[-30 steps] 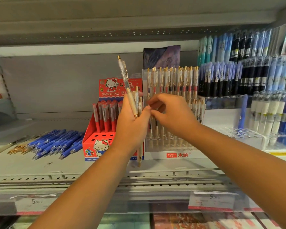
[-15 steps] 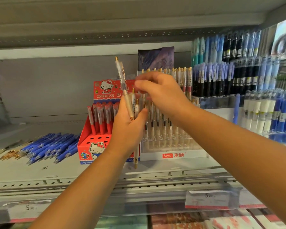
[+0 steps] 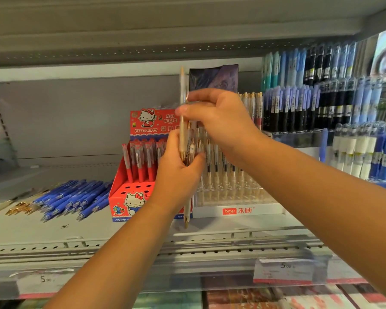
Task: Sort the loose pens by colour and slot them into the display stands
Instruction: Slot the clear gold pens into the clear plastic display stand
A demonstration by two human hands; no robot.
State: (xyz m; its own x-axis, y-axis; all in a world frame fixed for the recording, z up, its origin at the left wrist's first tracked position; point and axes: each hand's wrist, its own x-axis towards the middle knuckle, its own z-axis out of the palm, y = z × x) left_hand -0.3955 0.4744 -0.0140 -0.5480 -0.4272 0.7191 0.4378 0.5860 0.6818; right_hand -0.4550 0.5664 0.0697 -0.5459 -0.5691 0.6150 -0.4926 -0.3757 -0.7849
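Clamps cream pen bundle (image 3: 187, 208) in left grip (image 3: 176, 170); pinches single pen (image 3: 182, 85) with right grip (image 3: 221, 121), 12 o'clock of bundle. Judged midway: clear stand (image 3: 239, 210) at 3 o'clock part-filled, blue pens (image 3: 71, 199) loose at 9 o'clock.

Two hands, the left hand (image 3: 176, 175) and the right hand (image 3: 223, 121), share at least three pale pens (image 3: 187, 208). Two display stands sit mid-shelf (image 3: 143, 228): one red stand (image 3: 129, 197) showing roughly five red pens (image 3: 140, 161), and one clear stand (image 3: 239, 211). Loose blue pens (image 3: 71, 197) near the left edge overlap beyond counting. The front edge carries two tags: a left price tag (image 3: 38, 279) and a right price tag (image 3: 285, 270).
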